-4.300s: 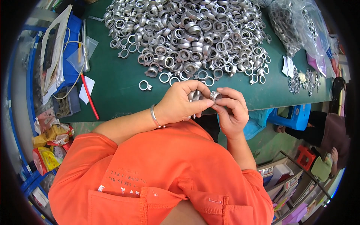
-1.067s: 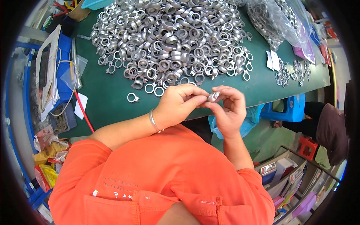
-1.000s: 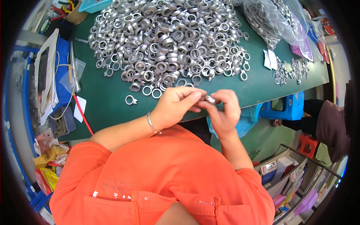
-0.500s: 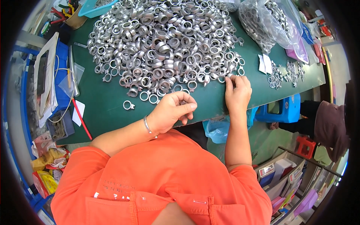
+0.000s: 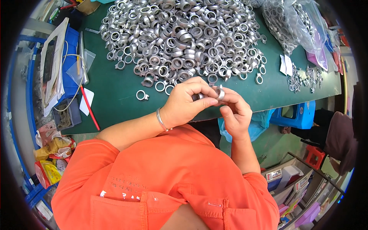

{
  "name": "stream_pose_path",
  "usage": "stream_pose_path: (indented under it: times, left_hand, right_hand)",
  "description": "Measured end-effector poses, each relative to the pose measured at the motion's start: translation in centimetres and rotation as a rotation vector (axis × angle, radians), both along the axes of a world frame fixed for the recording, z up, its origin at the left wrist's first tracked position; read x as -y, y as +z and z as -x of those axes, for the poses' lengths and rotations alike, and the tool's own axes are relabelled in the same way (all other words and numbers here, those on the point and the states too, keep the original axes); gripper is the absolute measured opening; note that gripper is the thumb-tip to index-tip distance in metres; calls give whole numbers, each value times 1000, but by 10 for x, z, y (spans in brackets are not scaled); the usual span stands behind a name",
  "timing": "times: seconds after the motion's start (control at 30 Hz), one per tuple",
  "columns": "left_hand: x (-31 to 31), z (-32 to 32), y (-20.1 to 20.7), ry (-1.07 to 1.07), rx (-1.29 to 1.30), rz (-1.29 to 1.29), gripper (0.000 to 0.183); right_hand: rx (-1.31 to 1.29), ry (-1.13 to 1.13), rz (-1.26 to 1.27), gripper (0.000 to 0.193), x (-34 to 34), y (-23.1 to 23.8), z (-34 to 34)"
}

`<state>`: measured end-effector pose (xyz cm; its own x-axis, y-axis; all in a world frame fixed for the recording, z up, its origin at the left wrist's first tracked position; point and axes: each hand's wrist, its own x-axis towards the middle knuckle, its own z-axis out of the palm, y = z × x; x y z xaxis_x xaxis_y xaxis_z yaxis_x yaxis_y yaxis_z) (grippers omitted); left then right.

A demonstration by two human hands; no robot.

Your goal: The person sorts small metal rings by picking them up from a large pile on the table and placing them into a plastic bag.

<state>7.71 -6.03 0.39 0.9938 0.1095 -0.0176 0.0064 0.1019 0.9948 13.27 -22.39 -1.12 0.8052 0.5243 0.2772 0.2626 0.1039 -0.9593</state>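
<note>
- A metal ring (image 5: 221, 94) is held near centre frame at the fingertips of the left hand (image 5: 188, 100); a second ring (image 5: 198, 96) is cupped behind.
- By the right hand (image 5: 235, 111), thumb apart, any grip cannot be told.
- A ring pile (image 5: 184, 37) is spread across upper middle.

The heap of rings (image 5: 184, 37) at 12 o'clock is silver-grey against the dark green tabletop (image 5: 115, 97). The held ring (image 5: 220, 94) and the bracelet (image 5: 160, 119) are silver too. At 6 o'clock the shirt (image 5: 153, 161) is bright orange, with dark printing and white flecks. The rod (image 5: 89, 107) at 9 is red, the packets (image 5: 53, 173) at 8 yellow and red, the larger stool (image 5: 306, 118) at 3 bright blue.
</note>
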Motion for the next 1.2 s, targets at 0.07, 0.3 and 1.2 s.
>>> stream_pose_path:
  times: [0.07,0.3,1.2]
  left_hand:
    - [-1,2,-5,-40,182,-190,11]
    - [-1,7,0,-35,-35,-62,12]
    - [-7,2,8,-30,-379,362,17]
  right_hand:
    - [2,14,-136,14,0,-6,0]
    - [-31,7,-249,25,-4,-4,4]
    - [429,1,208,19,-9,3,-10]
